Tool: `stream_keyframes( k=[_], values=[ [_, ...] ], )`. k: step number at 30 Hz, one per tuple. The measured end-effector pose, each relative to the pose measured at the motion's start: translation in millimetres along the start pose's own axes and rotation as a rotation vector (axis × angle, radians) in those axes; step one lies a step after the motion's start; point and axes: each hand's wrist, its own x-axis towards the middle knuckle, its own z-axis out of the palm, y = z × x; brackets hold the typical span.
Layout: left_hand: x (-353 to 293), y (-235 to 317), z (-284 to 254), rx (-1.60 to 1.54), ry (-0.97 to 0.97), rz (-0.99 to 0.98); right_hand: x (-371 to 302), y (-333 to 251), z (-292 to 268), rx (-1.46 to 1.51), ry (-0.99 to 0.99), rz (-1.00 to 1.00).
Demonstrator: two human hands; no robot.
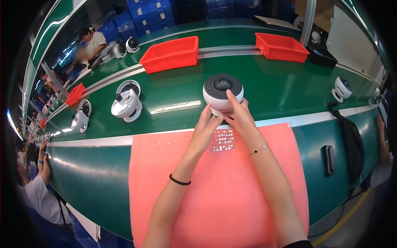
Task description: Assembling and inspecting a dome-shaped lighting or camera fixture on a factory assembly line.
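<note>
A round white security camera (222, 91) with a black front sits over the near edge of the green conveyor belt, its lens tilted up. My left hand (205, 125) is closed on its white base from below. My right hand (238, 110) grips the right side, the forefinger lying on the black face by the lens. Below my hands, a pink foam mat (223, 186) covers the bench. Rows of small shiny screws (223, 141) lie at its far edge, with a few scattered ones to the left.
On the belt stand opened white camera housings (126, 105) to the left and another camera (342, 89) at the right. Red bins (171, 53) line the far side. A black case (328, 160) and a black bag (351, 144) lie right of the mat. Co-workers (43, 194) sit along the line.
</note>
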Motion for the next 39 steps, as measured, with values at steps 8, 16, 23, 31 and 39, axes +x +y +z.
stream_keyframes(
  k=[8, 16, 23, 31, 39],
  values=[
    [56, 6, -96, -0.451, 0.698, 0.130, -11, -36, -2, -0.255, 0.500, -0.366],
    [39, 11, -232, -0.726, 0.630, 0.250, -56, -84, 2, 0.098, 0.195, -0.531],
    [47, -1, -232, -0.721, 0.530, 0.296, -68, -84, 21, 0.130, -0.032, -0.541],
    [12, 69, -186, -0.445, 0.462, 0.269, -84, -88, 33, -0.498, -0.170, -0.682],
    [-16, 116, -139, -0.533, 0.075, 0.137, -66, -66, 26, -1.490, 0.018, -1.329]
  ],
)
